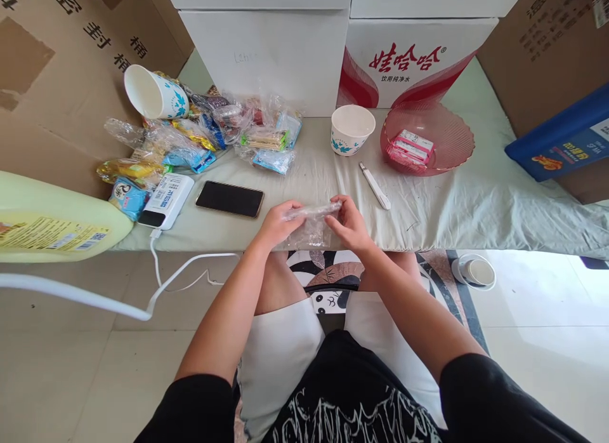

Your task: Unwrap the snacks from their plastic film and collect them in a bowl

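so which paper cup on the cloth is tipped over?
The left cup: it lies tilted on the snack packets, mouth facing left. The other cup stands upright, just left of the pink bowl.

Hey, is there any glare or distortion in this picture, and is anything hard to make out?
Head view: the floor looks brighter at right than left; head view: apparent wide-angle stretch makes the left carton and right carton slant; head view: shine on the clear wrap between the fingers blurs its outline; head view: handwriting on the white box is too faint to read.
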Available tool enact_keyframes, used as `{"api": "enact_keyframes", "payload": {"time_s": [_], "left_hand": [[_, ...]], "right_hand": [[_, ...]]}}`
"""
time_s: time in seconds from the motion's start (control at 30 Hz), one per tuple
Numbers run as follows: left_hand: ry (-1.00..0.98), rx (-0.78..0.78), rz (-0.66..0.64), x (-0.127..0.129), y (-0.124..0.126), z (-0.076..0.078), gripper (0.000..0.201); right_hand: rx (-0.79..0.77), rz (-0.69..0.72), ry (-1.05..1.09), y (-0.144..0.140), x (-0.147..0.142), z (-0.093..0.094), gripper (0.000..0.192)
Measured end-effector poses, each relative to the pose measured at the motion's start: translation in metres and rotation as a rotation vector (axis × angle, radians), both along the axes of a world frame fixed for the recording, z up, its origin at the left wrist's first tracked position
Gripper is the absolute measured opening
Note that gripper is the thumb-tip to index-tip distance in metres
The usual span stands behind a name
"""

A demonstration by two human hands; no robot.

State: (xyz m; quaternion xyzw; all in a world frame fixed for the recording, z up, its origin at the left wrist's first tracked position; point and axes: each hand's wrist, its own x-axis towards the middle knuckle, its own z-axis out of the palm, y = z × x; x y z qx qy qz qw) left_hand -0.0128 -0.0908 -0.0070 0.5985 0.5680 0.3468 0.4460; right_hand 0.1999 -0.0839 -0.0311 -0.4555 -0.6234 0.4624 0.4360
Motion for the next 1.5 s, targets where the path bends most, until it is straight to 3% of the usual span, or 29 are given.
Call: {"api": "enact_keyframes", "payload": {"time_s": [0.07, 0.2, 0.27, 0.43, 0.57, 1.0, 1.1, 1.2, 1.37, 1.5], "left_hand": [[-0.090, -0.013, 0.032, 0.000, -0.001, 0.001, 0.026], [-0.189, -0.038, 0.003, 0.001, -0.001, 0.003, 0.026], [-0.176, -0.060, -0.013, 0.001, 0.000, 0.003, 0.024], [-0.295, -0.108, -0.015, 0.001, 0.002, 0.001, 0.031], [-0.425, -0.157, 0.057, -0.002, 0.001, -0.001, 0.040], [-0.457, -0.157, 0.119, -0.003, 0.003, 0.002, 0.025], [-0.486, -0.127, 0.099, -0.004, 0.005, 0.000, 0.035], [-0.338, -0.030, 0.063, -0.002, 0.006, -0.001, 0.039], [0.048, 0.064, -0.010, 0.005, 0.004, -0.005, 0.019], [0.126, 0.110, 0.006, 0.009, 0.004, -0.007, 0.016]], "right_hand": [[-0.022, 0.008, 0.008, 0.001, -0.001, 0.000, 0.050], [-0.061, 0.070, -0.145, 0.000, -0.001, 0.004, 0.024], [-0.049, 0.046, -0.166, -0.001, -0.001, 0.007, 0.020], [-0.064, 0.034, -0.123, -0.004, -0.002, 0.012, 0.021], [-0.105, 0.088, -0.027, -0.003, -0.002, 0.009, 0.024], [-0.144, 0.093, 0.072, 0.003, 0.002, 0.000, 0.014], [-0.154, 0.079, 0.045, 0.004, 0.003, -0.001, 0.014], [-0.157, 0.113, 0.043, 0.004, 0.006, 0.001, 0.018], [-0.091, 0.076, 0.076, 0.004, 0.007, 0.007, 0.038], [-0.103, 0.049, 0.047, 0.004, 0.005, 0.009, 0.028]]}}
